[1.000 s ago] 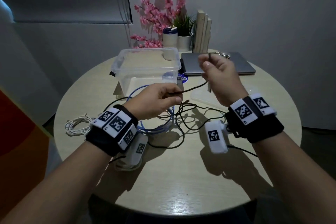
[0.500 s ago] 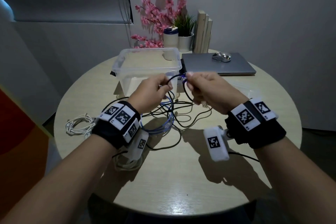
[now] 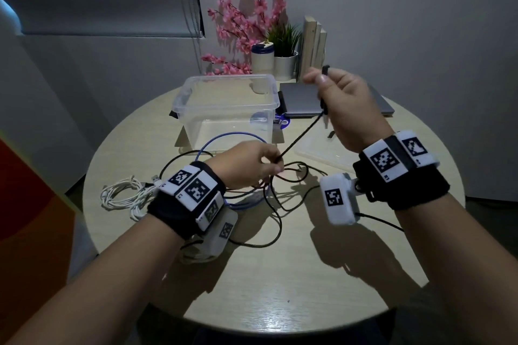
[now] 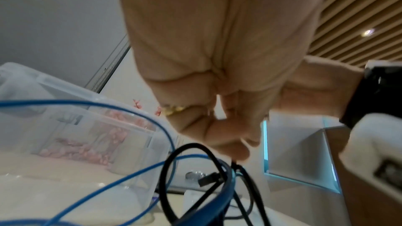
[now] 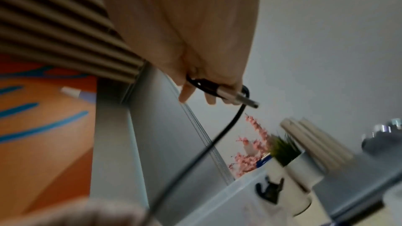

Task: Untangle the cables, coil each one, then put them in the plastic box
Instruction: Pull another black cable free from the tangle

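The round wooden surface (image 3: 252, 288) carries everything here. Toward its far side stands the clear plastic box (image 3: 229, 105), lidless and upright, with a grey laptop (image 3: 301, 102) just to its right and a flat clear lid (image 3: 319, 151) lying nearer the person. Behind the box are pink flowers (image 3: 246, 22), a small green plant (image 3: 284, 39) in a white pot and some pale books (image 3: 314, 42).

The right hand (image 3: 346, 109) is raised above the surface, fingers curled around a small loop of the black cable (image 3: 301, 134) with its metal plug (image 5: 239, 97) sticking out past the fingers. From there the cable runs taut down to the left hand (image 3: 246, 162), which pinches it between thumb and fingertips low over the tangle. The rest of the black cable sprawls in loose loops on the surface, crossing a blue cable (image 3: 232, 136) that arcs in front of the box. A white cable (image 3: 123, 196) lies bundled near the left edge, apart from the tangle
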